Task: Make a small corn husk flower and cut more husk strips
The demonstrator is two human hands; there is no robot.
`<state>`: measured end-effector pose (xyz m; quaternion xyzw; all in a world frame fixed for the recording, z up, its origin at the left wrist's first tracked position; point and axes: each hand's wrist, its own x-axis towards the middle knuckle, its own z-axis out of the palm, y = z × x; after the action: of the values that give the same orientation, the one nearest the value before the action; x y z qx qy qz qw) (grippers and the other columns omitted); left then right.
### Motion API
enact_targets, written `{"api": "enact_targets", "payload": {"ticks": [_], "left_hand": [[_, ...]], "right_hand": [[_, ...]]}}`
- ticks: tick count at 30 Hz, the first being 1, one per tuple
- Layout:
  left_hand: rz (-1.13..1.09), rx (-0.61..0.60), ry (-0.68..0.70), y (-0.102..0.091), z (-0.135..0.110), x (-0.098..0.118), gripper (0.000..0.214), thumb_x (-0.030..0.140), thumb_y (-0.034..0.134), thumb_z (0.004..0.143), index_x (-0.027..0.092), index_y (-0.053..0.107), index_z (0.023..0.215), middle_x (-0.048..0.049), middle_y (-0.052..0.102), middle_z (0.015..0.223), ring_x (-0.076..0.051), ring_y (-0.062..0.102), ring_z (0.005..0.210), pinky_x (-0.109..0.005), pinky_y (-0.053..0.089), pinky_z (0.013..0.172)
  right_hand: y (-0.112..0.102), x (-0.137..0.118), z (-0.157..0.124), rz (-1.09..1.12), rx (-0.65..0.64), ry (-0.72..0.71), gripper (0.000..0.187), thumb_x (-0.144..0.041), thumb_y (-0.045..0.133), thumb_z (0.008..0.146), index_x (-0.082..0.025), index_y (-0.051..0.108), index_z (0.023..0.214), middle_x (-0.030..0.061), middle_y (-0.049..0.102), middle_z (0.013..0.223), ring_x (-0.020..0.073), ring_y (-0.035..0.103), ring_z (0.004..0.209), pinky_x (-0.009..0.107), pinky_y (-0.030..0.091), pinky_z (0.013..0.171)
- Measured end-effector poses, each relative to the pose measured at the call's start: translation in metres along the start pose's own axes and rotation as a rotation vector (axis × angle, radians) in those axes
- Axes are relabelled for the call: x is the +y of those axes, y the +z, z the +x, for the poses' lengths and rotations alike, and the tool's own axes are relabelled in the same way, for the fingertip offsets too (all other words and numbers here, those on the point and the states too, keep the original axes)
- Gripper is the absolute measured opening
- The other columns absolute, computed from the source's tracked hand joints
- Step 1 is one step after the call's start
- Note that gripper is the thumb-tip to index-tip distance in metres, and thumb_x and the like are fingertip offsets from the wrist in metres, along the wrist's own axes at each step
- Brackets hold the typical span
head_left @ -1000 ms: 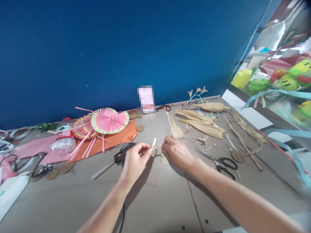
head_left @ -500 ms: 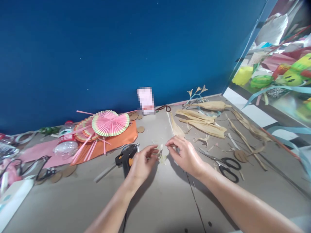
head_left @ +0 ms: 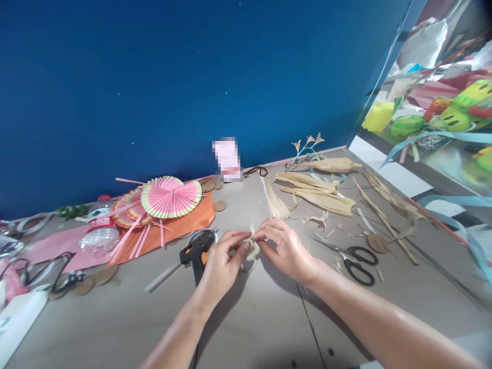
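Above the middle of the table, my left hand (head_left: 229, 256) and my right hand (head_left: 283, 247) meet with their fingertips pinched together. Between them is a small pale strip (head_left: 252, 230), which looks like a bit of corn husk; the fingers hide part of it. Pale scraps lie on the table just below the fingertips. Left of my left hand rests a black hot glue gun (head_left: 198, 251) with a glue stick (head_left: 163, 278) in its back end. Black-handled scissors (head_left: 351, 258) lie with slightly parted blades to the right of my right hand.
Dried corn husks (head_left: 317, 195) spread over the back right, near a blue-stemmed sprig of husk flowers (head_left: 308, 146). Pink paper fans (head_left: 171, 197) lie on orange paper (head_left: 205, 216) at left, by a plastic bottle (head_left: 100, 233). A blue wall (head_left: 172, 92) stands behind.
My hands have come together, closing the gap between their fingertips; both now pinch at the pale strip. The view has shifted slightly, and the table items lie as before.
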<state>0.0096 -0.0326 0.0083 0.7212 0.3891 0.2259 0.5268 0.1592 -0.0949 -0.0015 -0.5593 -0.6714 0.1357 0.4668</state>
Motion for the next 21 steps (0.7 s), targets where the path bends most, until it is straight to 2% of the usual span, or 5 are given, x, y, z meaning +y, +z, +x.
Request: {"api": "enact_targets", "payload": {"ticks": [5,9,13,16,21], "left_hand": [[-0.254,-0.134,-0.198,-0.0001,0.0009,0.0005,0.026,0.037,0.057,0.070,0.012,0.059,0.075,0.0037,0.044,0.048,-0.007,0.038,0.042,-0.017,0.031,0.038],[-0.235,-0.101,-0.220,0.0002,0.0014,0.0022,0.024,0.036,0.061,0.066,0.012,0.057,0.069,0.0051,0.043,0.046,-0.006,0.037,0.041,-0.017,0.030,0.039],[-0.084,-0.082,-0.160,0.0002,-0.0001,0.0045,0.021,0.033,0.061,0.067,0.012,0.058,0.068,0.0056,0.044,0.045,-0.005,0.037,0.040,-0.017,0.030,0.041],[-0.067,-0.093,-0.134,-0.0004,-0.0009,0.0052,0.019,0.031,0.061,0.068,0.013,0.058,0.068,0.0049,0.046,0.047,-0.005,0.038,0.042,-0.017,0.031,0.043],[-0.114,-0.147,-0.168,-0.0015,-0.0020,0.0066,0.021,0.032,0.063,0.066,0.012,0.056,0.067,0.0039,0.047,0.049,-0.006,0.039,0.043,-0.017,0.032,0.041]], "right_hand": [[0.0014,-0.0021,-0.0013,0.101,-0.014,0.024,0.022,-0.004,0.046,0.074,-0.019,0.060,0.083,0.0042,0.057,0.082,0.0151,0.051,0.082,0.028,0.042,0.075],[-0.0012,-0.0036,0.0016,0.351,-0.072,0.314,0.032,-0.001,0.047,0.065,-0.016,0.055,0.091,0.0017,0.057,0.078,0.0121,0.051,0.071,0.026,0.042,0.066],[-0.0051,-0.0017,0.0050,0.667,-0.252,0.605,0.012,-0.015,0.052,0.066,-0.014,0.051,0.078,-0.0046,0.047,0.057,0.0064,0.040,0.049,0.018,0.032,0.045],[-0.0057,0.0008,0.0052,0.684,-0.301,0.677,0.007,-0.020,0.054,0.066,-0.015,0.050,0.067,-0.0061,0.044,0.052,0.0048,0.033,0.044,0.017,0.027,0.040],[-0.0054,0.0026,0.0034,0.655,-0.348,0.678,0.005,-0.020,0.053,0.064,-0.015,0.053,0.066,-0.0069,0.043,0.050,0.0044,0.033,0.043,0.016,0.028,0.040]]}}
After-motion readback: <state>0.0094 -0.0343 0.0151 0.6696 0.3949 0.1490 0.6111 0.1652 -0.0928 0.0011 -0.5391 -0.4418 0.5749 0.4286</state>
